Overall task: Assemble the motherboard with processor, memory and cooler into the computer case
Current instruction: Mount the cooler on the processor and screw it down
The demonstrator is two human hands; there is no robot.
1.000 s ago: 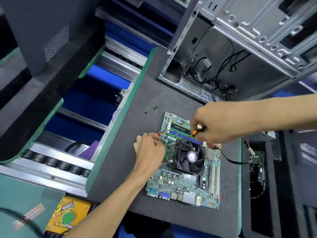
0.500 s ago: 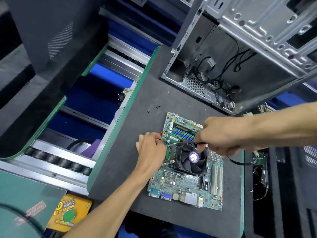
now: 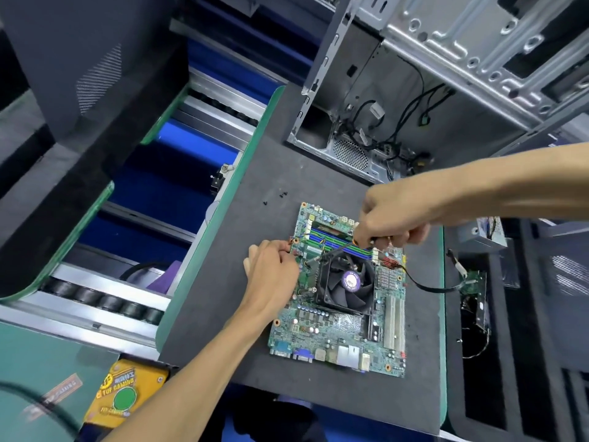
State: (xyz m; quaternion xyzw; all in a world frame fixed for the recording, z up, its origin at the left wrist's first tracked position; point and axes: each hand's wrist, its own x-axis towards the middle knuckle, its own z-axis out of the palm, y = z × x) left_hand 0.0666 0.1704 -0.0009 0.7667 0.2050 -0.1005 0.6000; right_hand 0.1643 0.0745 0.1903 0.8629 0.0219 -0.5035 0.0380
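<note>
A green motherboard [image 3: 338,339] lies flat on the dark mat [image 3: 242,314]. On it sits a black cooler fan [image 3: 349,282] with a purple label, and blue memory slots [image 3: 331,239] run behind it. My right hand [image 3: 392,218] grips a screwdriver [image 3: 334,252] with an orange-and-black handle; its shaft slants down to the cooler's far-left corner. My left hand [image 3: 271,272] rests on the board's left edge, fingers curled against it. The open metal computer case [image 3: 430,90] stands behind the board with loose cables inside.
A few small black screws [image 3: 280,195] lie on the mat left of the case. A black cable [image 3: 427,285] runs off the board's right edge to a small part. A conveyor with rollers [image 3: 102,301] runs on the left. A yellow box [image 3: 124,397] sits at the bottom left.
My right hand dipped toward the cooler, then rose again, and the screwdriver tip now sits at the cooler's far-left corner. My left hand has stayed on the board's edge.
</note>
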